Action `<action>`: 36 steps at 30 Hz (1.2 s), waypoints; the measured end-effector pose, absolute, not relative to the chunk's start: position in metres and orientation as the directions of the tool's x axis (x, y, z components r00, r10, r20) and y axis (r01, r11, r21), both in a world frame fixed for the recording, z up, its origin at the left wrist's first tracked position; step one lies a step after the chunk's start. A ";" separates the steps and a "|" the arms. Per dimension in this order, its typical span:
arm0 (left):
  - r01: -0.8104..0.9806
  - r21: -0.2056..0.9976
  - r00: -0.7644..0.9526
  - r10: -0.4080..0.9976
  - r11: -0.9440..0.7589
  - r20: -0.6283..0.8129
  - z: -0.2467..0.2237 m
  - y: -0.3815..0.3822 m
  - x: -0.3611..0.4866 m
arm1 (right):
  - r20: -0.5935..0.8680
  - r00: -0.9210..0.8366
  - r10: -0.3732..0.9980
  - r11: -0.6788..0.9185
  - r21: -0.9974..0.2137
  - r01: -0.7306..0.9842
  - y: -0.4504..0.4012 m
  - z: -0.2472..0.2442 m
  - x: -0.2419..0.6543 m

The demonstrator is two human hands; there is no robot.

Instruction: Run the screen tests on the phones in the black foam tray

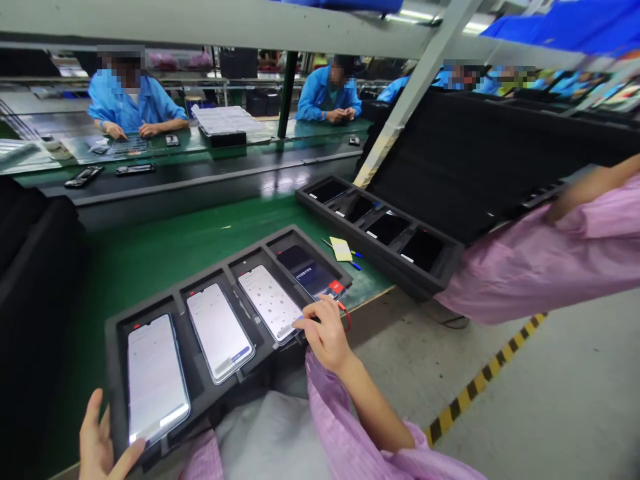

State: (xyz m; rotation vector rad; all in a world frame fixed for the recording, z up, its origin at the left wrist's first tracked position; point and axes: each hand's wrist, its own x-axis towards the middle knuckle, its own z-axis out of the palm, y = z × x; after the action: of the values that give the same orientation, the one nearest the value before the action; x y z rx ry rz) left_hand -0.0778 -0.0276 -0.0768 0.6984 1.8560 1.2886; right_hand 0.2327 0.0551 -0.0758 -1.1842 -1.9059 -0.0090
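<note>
A dark foam tray (117, 373) lies tilted before me, with several phones in its compartments. My left hand (105, 443) is at the tray's near left corner, fingers spread, the thumb at the lower edge of a lit phone (157, 377). My right hand (327, 333) hangs over the near right part with loosely bent fingers, one fingertip at the lower corner of another lit phone (270, 300). Between these lies a second white-screened phone (220, 330). The rightmost phone (300, 267) shows a dark screen with text; a red cable (346, 315) loops beside my hand.
A second foam tray (380, 247) with dark-screened phones stands to the right, near a co-worker's pink sleeve (550, 260). A yellow note (341, 249) and pens lie on the green bench (225, 227). Beyond a conveyor (200, 183), people in blue sit working. A slanted post (410, 100) rises behind.
</note>
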 end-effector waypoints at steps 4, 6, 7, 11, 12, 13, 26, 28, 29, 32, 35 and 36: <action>0.034 0.936 -0.530 0.800 0.351 -0.281 -0.071 -0.029 -0.078 | 0.604 -0.168 0.779 0.480 -0.402 0.780 0.055 -0.077 0.236; 0.024 0.935 -0.517 0.805 0.354 -0.292 -0.070 -0.030 -0.079 | 0.597 -0.173 0.784 0.472 -0.390 0.790 0.054 -0.076 0.237; 0.010 0.934 -0.511 0.805 0.356 -0.301 -0.070 -0.030 -0.080 | 0.606 -0.172 0.777 0.478 -0.389 0.788 0.053 -0.076 0.235; -0.040 0.941 -0.498 0.810 0.337 -0.311 -0.069 -0.030 -0.081 | 0.629 -0.225 0.744 0.555 -0.394 0.733 0.047 -0.072 0.217; -0.040 0.943 -0.497 0.812 0.331 -0.306 -0.069 -0.030 -0.081 | 0.615 -0.274 0.740 0.587 -0.391 0.709 0.045 -0.072 0.210; -0.039 0.944 -0.496 0.814 0.328 -0.303 -0.068 -0.030 -0.081 | 0.592 -0.332 0.735 0.618 -0.383 0.686 0.044 -0.071 0.203; -0.030 0.969 -0.484 0.845 0.245 -0.228 -0.084 -0.032 -0.089 | 0.489 -0.603 0.630 0.772 -0.315 0.551 0.041 -0.067 0.148; -0.032 0.970 -0.478 0.849 0.240 -0.226 -0.085 -0.032 -0.088 | 0.502 -0.639 0.582 0.811 -0.298 0.504 0.040 -0.065 0.138; -0.031 0.971 -0.476 0.850 0.238 -0.224 -0.085 -0.032 -0.088 | 0.505 -0.652 0.566 0.823 -0.291 0.488 0.039 -0.065 0.134; -0.016 0.969 -0.493 0.841 0.247 -0.222 -0.085 -0.031 -0.088 | 0.495 -0.676 0.546 0.837 -0.285 0.468 0.039 -0.063 0.124; 0.010 0.964 -0.494 0.839 0.266 -0.227 -0.086 -0.030 -0.089 | 0.479 -0.692 0.541 0.841 -0.284 0.461 0.040 -0.061 0.121; 0.017 0.964 -0.492 0.841 0.267 -0.224 -0.086 -0.030 -0.089 | 0.477 -0.691 0.543 0.839 -0.284 0.463 0.041 -0.061 0.122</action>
State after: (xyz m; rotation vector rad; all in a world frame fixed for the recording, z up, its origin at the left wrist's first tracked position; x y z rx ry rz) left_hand -0.0888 -0.0295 -0.0860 0.7880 1.7480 1.3159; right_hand 0.1215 0.0405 -0.0610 -0.7352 -2.4571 0.1891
